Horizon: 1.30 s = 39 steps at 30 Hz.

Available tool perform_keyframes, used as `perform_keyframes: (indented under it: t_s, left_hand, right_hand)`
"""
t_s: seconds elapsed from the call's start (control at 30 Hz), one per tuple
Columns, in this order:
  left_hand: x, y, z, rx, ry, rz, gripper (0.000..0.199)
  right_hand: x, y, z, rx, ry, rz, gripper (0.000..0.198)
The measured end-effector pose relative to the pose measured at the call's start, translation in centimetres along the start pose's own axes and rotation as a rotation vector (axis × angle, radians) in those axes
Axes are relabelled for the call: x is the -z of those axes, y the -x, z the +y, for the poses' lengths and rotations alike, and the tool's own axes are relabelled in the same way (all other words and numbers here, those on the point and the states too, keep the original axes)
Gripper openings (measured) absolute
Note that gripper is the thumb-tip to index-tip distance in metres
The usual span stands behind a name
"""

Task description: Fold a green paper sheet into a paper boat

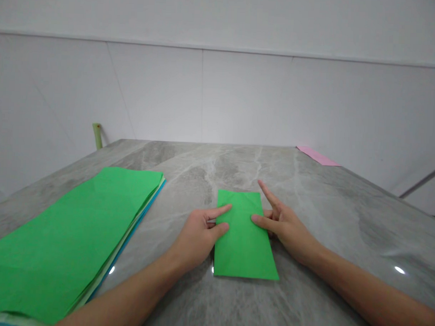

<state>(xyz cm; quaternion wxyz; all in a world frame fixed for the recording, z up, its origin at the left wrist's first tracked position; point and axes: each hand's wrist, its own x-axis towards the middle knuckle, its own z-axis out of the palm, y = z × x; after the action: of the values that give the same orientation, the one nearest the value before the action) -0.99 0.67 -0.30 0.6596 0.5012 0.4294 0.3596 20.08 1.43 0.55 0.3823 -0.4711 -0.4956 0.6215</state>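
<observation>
A green sheet of paper (243,252), folded into a narrow upright rectangle, is in front of me just above or on the marble-look table. My left hand (201,233) grips its left edge, with thumb and index finger on top and the other fingers curled at the side. At the right edge, my right hand (285,227) presses its thumb on the paper while curled fingers sit partly hidden beneath. The right index finger points away, off the paper. Faint diagonal crease lines show near the paper's far end.
A stack of large paper sheets (68,229), green on top with white and blue below, lies on the left. A pink paper (318,156) rests at the far right edge of the grey table (212,305). Behind stands a white wall, with a light green object (97,136) at the left.
</observation>
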Motion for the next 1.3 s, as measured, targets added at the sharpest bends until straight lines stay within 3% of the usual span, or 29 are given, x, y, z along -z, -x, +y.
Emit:
perform_keyframes:
  t_s: [0.07, 0.13, 0.3, 0.43, 0.5, 0.7, 0.87, 0.97, 1.17, 1.3]
  left_hand:
    - [0.0, 0.0, -0.1, -0.016, -0.001, -0.032, 0.062]
    - [0.0, 0.2, -0.2, -0.086, -0.136, -0.043, 0.067]
    - [0.8, 0.5, -0.3, -0.329, -0.937, 0.099, 0.066]
    - [1.2, 0.5, 0.2, -0.295, -1.246, -0.166, 0.047]
    - [1.2, 0.6, 0.5, -0.273, -1.294, -0.227, 0.047]
    - [1.3, 0.6, 0.5, -0.28, -1.308, -0.179, 0.049]
    - [1.6, 0.3, 0.2, -0.259, -1.293, -0.145, 0.048]
    - [1.7, 0.4, 0.3, -0.256, -1.293, -0.145, 0.049]
    - [1.7, 0.7, 0.6, -0.256, -1.331, -0.16, 0.055]
    - [1.7, 0.6, 0.4, -0.243, -1.363, -0.118, 0.058]
  right_hand:
    - [0.0, 0.0, -0.1, 0.002, -0.035, -0.009, 0.11]
    - [0.1, -0.1, 0.0, -0.009, -0.033, -0.019, 0.102]
    - [0.7, -0.6, 0.6, -0.045, 0.133, -0.009, 0.053]
    - [1.0, -0.8, 0.9, -0.045, 0.301, -0.008, 0.043]
    - [1.1, -0.9, 0.9, -0.005, 0.388, 0.014, 0.037]
    - [2.9, -1.7, 1.0, 0.08, 0.583, 0.028, 0.032]
    - [3.9, -1.6, 0.5, 0.431, 0.907, -0.105, 0.037]
    - [3.7, -1.3, 0.0, 0.552, 1.112, -0.165, 0.034]
    - [3.2, -0.7, -0.4, 0.477, 1.202, -0.5, 0.069]
    - [3.1, -0.4, -0.7, 0.408, 1.164, -0.586, 0.068]
